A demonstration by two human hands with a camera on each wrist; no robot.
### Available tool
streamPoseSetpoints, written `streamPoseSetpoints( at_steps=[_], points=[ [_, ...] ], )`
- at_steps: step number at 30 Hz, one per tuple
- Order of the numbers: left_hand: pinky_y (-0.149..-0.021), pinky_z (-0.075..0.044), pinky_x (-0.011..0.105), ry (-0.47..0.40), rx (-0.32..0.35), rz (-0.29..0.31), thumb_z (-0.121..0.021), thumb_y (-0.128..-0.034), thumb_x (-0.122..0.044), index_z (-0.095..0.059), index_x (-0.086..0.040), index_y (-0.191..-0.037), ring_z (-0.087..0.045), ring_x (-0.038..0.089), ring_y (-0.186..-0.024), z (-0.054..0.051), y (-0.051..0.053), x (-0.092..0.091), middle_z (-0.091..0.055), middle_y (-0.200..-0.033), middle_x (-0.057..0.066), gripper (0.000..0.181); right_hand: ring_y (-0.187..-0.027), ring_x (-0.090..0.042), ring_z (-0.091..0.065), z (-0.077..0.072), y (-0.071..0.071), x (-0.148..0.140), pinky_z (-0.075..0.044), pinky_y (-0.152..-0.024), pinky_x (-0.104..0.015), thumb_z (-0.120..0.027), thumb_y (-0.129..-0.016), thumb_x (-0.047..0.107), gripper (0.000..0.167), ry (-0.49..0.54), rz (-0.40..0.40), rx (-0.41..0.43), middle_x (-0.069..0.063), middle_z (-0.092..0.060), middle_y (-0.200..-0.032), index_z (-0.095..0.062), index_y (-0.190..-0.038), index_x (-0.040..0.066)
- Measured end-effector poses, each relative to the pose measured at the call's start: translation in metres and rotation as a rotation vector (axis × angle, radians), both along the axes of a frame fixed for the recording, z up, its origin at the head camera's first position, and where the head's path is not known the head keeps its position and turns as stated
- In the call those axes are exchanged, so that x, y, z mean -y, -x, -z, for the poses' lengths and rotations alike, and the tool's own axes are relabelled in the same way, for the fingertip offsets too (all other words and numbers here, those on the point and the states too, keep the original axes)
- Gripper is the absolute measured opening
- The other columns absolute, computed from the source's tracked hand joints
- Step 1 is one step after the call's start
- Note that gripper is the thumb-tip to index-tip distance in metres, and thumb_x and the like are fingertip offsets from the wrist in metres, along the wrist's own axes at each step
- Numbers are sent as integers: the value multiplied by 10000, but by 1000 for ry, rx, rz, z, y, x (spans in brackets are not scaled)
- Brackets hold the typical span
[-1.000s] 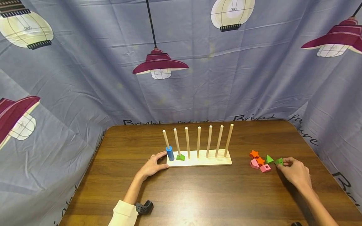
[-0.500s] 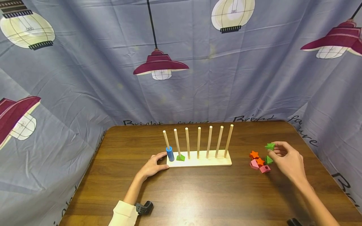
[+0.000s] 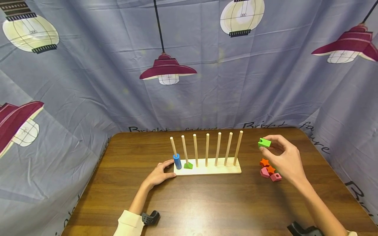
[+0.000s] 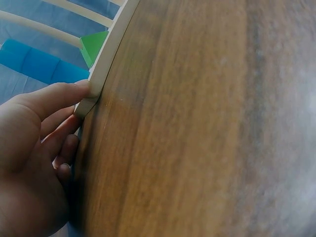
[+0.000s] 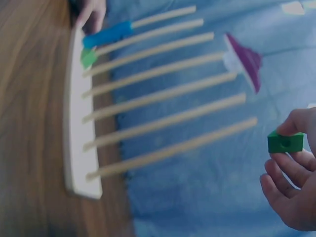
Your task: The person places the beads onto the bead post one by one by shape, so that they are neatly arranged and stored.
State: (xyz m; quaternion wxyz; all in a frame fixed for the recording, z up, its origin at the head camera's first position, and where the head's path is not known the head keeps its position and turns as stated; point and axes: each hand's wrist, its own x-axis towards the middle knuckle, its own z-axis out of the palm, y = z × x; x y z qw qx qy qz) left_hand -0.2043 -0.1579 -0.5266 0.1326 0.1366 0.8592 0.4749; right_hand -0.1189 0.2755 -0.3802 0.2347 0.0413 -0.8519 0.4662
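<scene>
Pinching a green block [image 3: 264, 143] between thumb and fingers of the right hand [image 3: 284, 160], held above the counter [image 3: 206, 196] off the right end of the peg board [image 3: 212, 169]. Lies near the peg board's rightmost peg [image 3: 238, 147] but apart from it, on the outer side, with every other peg farther left. Turns, by all appearances, on that sideways gap: leftward from block to pegs, along the peg board's long axis, stretched left to right.

Pinching the peg board's left end, at the opposite extreme, with thumb and fingers of the left hand [image 3: 157, 173]. Leaves the right hand nearer to the five bare pegs, and the left hand nearer to a blue cylinder [image 3: 177, 162] on the peg board's first peg and a green triangle [image 3: 188, 166] on its second.

Shows a dark hole in the block to the right wrist view; cannot tell from these angles how well lined up with the pegs. Includes, on the counter just right of the peg board, a cluster of orange stars [image 3: 264, 162] and pink blocks [image 3: 276, 177].
</scene>
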Motion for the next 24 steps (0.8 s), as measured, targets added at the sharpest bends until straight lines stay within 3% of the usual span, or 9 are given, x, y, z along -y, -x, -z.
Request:
streamPoseSetpoints(
  at_steps=[5,12,17,24],
  points=[
    [-1015,-347,565,-1,-2,1,-784,-866,-222,-552,-100,-1437,-429,297,-1230,1,0,0,-500,-1462,95,629,-853,-19,-660,-13,5,27,-493,-748,-136,-763,-841,-1,267,-1,-72,-54,24,-703,-973,-692,-1092,59],
    [-1014,-346,574,-4,-5,6,-782,-866,-223,-548,-91,-1438,-429,312,-1236,2,0,0,-506,-1449,110,632,-884,-74,-667,-26,18,72,-516,-803,-190,-777,-825,-37,268,82,-212,-110,-66,-701,-983,-683,-1066,32],
    [-1011,-348,572,3,-11,2,-783,-862,-218,-556,-100,-1433,-433,305,-1232,2,1,-1,-512,-1445,104,625,-910,-140,-648,-27,30,108,-518,-826,-224,-773,-805,-51,256,96,-280,-108,-44,-681,-966,-656,-1014,39],
    [-1008,-344,590,6,-4,0,-783,-859,-230,-554,-104,-1434,-428,315,-1231,1,1,0,-534,-1387,124,632,-910,-196,-666,-24,48,152,-536,-841,-343,-766,-841,2,260,168,-388,-89,-45,-702,-992,-679,-1074,76]
  ],
)
